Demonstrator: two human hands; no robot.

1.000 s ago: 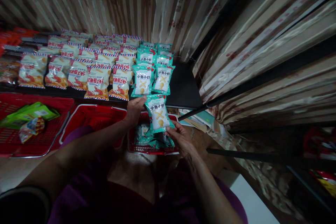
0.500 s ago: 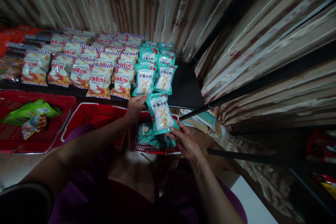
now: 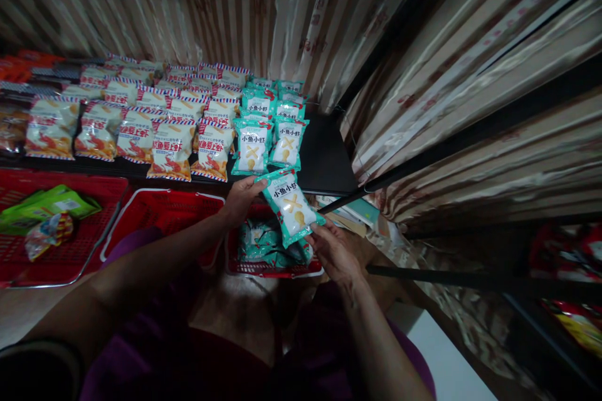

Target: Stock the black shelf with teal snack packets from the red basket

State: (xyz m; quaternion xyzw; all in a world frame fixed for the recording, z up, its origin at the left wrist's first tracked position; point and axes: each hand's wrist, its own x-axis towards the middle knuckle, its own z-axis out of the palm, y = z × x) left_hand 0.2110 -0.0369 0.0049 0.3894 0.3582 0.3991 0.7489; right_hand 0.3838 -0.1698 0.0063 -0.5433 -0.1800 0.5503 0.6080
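Note:
Between my hands is a teal and white snack bag (image 3: 290, 205), tilted, its printed front facing up. My left hand (image 3: 243, 200) pinches its upper left corner. At the lower right corner, the fingers of my right hand (image 3: 333, 247) close on the edge. Beneath it, a red basket (image 3: 301, 274) holds several more teal bags (image 3: 258, 241). Just beyond, teal snack bags (image 3: 253, 147) of the same kind stand in two columns on the black shelf (image 3: 324, 150).
Rows of orange and white snack bags (image 3: 169, 149) fill the shelf's left part. Another red basket (image 3: 155, 200) stands below, and one farther left (image 3: 106, 225) holds green packets (image 3: 59, 205). A black metal bar (image 3: 399, 169) slants past the right side, before a striped curtain (image 3: 291, 12).
The held bag has tilted further, its lower end swinging right along with my right hand. My left hand keeps its pinch on the corner. The whole view has shifted slightly.

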